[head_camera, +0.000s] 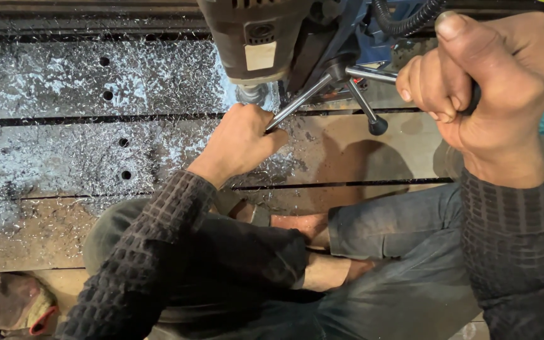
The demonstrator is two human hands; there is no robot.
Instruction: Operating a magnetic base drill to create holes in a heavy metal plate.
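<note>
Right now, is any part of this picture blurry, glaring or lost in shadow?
Head view: the right hand, close to the lens, looks soft and oversized; the metal shavings glare pale; the drill casts a dark shadow on the steel plate; the left hand is sharp.

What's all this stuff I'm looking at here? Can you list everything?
Drill: one, brown-grey body on a blue stand, top centre, bit end down among the shavings.
Feed handles: three chrome rods, one with a black knob visible, right of the drill.
Hose: one, black, ribbed, top right of centre.
Steel plates: several long grey-brown strips with dark gaps, across the floor.
Holes: about eight, dark, in the left plates.
Shavings: many, silvery, around the drill.
Glove: one, worn brown with a red edge, bottom left.
Left hand: by the bit, gripping one handle.
Right hand: fist closed on another handle, upper right.
</note>
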